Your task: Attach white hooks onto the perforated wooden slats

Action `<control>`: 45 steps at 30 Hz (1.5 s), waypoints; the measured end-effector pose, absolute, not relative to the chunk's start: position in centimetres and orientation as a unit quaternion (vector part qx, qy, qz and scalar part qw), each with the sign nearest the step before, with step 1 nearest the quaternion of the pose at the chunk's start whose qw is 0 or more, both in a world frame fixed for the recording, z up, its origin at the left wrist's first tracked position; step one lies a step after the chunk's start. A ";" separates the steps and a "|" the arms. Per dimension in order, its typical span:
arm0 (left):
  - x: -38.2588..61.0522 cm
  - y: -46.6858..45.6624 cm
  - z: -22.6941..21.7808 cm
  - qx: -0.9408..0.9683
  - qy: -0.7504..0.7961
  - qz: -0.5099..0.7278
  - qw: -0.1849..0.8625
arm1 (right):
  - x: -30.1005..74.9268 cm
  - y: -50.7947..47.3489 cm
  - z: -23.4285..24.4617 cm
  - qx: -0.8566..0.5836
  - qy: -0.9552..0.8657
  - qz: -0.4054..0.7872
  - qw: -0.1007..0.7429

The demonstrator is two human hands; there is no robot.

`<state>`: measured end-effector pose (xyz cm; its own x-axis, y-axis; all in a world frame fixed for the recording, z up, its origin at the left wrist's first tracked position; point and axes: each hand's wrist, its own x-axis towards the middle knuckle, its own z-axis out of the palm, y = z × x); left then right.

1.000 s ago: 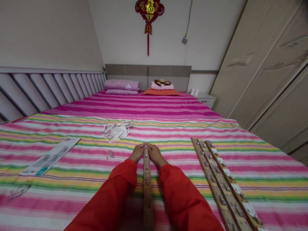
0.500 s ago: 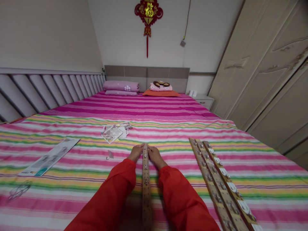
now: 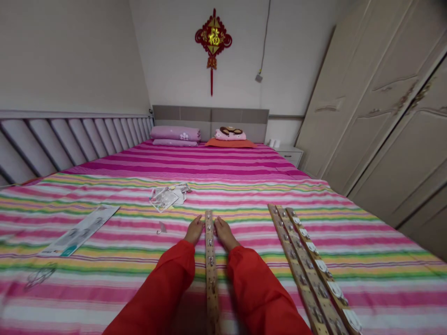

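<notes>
A long narrow wooden strip [image 3: 211, 298] with a row of small metal hooks lies on the striped bedspread, running away from me. My left hand [image 3: 194, 230] is just left of its far end, fingers apart and a small gap from the wood. On the other side, my right hand [image 3: 226, 233] is close to the strip's right edge, its fingers stretched forward and holding nothing. Whether those fingertips touch the edge is hard to see. A small clear adhesive hook [image 3: 161, 228] lies to the left of my left hand.
Several more hook-bearing wooden strips [image 3: 303, 265] lie side by side at right, one carrying white pieces. Clear packaging scraps [image 3: 169, 195] sit beyond my hands. Far left are a flat printed package [image 3: 82, 230] and a wire-like item [image 3: 41, 275]. Folded bedding [image 3: 176, 134] lies by the headboard.
Both hands have come off the far end of the strip and moved slightly apart, one to each side. The view has tilted up a little.
</notes>
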<state>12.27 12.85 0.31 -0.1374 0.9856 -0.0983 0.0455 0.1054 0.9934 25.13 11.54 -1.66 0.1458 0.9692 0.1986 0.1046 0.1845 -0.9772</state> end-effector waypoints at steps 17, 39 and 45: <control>10.2 2.3 -0.3 0.519 0.596 0.465 0.399 | 27.7 -5.5 -0.7 -0.470 -0.352 0.500 0.636; 9.9 -3.6 -0.6 0.463 0.531 0.532 0.470 | 22.9 -21.8 -2.5 -0.338 -0.239 0.697 0.586; 9.6 -3.4 -1.2 0.470 0.519 0.539 0.468 | 24.1 -21.5 -2.8 -0.320 -0.207 0.702 0.602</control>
<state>9.60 -3.40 -1.16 -0.1199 0.9925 0.0217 -0.0166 -0.0239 0.9996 24.09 -21.51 -2.83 -0.0708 0.9772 -0.2002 -0.7119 -0.1901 -0.6760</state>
